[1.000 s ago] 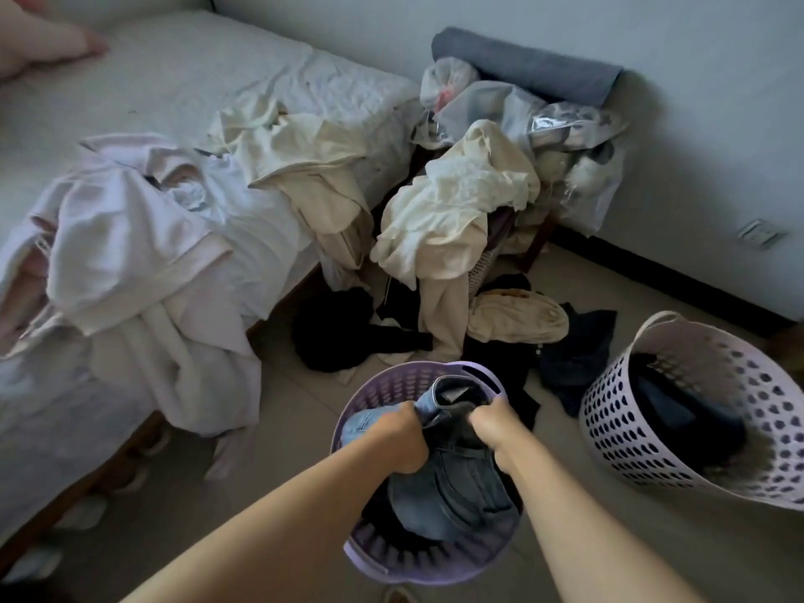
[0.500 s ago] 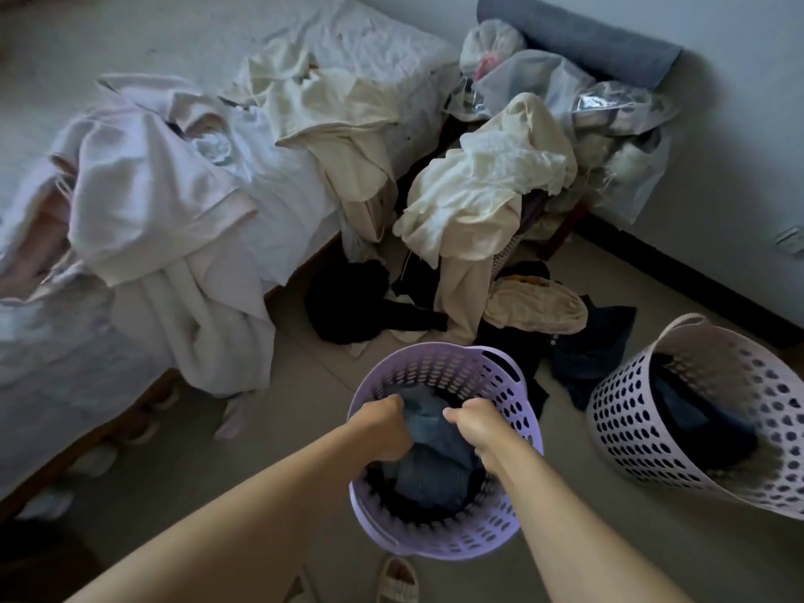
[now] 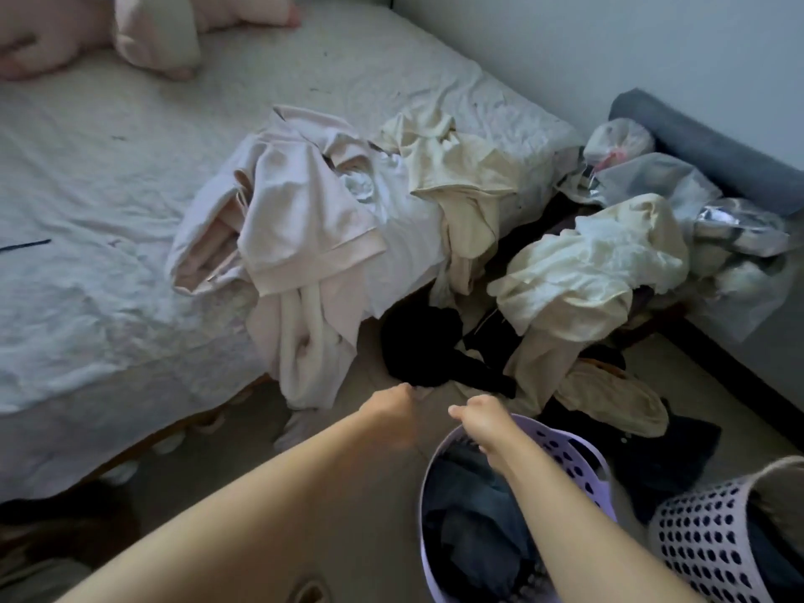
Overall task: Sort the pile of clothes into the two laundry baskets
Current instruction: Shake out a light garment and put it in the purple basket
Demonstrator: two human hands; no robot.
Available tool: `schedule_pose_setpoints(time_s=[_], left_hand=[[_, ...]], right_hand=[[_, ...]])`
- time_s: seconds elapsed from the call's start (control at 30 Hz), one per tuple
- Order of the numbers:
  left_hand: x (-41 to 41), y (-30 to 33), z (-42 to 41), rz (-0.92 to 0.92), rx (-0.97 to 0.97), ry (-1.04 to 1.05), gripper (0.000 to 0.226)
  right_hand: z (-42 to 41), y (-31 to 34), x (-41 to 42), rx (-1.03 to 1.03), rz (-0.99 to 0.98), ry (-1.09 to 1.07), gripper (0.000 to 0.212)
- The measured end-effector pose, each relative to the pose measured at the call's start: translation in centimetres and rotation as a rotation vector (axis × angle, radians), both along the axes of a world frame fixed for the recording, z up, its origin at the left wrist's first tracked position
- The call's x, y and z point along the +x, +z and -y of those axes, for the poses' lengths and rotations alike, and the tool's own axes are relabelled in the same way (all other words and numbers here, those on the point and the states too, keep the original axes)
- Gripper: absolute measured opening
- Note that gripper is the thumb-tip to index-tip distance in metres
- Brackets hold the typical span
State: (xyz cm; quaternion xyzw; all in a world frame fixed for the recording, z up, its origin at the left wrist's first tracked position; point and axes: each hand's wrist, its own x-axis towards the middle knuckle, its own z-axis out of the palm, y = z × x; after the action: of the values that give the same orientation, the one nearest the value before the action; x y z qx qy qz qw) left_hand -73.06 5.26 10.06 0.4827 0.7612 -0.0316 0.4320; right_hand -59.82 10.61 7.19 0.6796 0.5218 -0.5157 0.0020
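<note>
The lilac laundry basket [image 3: 583, 454] stands on the floor at lower right with blue jeans [image 3: 470, 515] and dark clothes inside. Beside it, a white perforated basket [image 3: 705, 541] holds dark items. My left hand [image 3: 393, 406] hangs loosely curled and holds nothing, its fingertips at the near edge of a black garment [image 3: 422, 341] on the floor. My right hand [image 3: 478, 417] hovers over the lilac basket's far rim, loosely curled with nothing in it. Pale pink clothes [image 3: 300, 219] and a cream garment [image 3: 461, 167] drape over the bed's corner. A cream heap [image 3: 587, 272] lies to the right.
The bed [image 3: 108, 167] fills the left, with a pink plush toy [image 3: 87, 32] at its far end. A tan garment [image 3: 609, 398] and navy cloth [image 3: 678, 450] lie on the floor. Plastic bags [image 3: 652, 180] and a grey roll [image 3: 705, 154] sit against the wall.
Both hands let go of the jeans, which now lie in the lilac basket, and rose out toward the floor pile. The view swung left and up toward the bed.
</note>
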Motion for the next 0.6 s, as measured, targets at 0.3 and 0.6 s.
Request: schedule_pose_setpoints(time_s=[0.3,0.6], left_hand=[[-13.6,1.6,2.3,0.029,0.072,0.318,0.055],[-23.3,0.9,0.3,0.028,0.091,0.482,0.061]], right_hand=[[-0.9,3.8,-14.3,0.104,0.060,0.335,0.062],[-5.2,3.0,-26.2,0.159,0.033,0.537,0.061]])
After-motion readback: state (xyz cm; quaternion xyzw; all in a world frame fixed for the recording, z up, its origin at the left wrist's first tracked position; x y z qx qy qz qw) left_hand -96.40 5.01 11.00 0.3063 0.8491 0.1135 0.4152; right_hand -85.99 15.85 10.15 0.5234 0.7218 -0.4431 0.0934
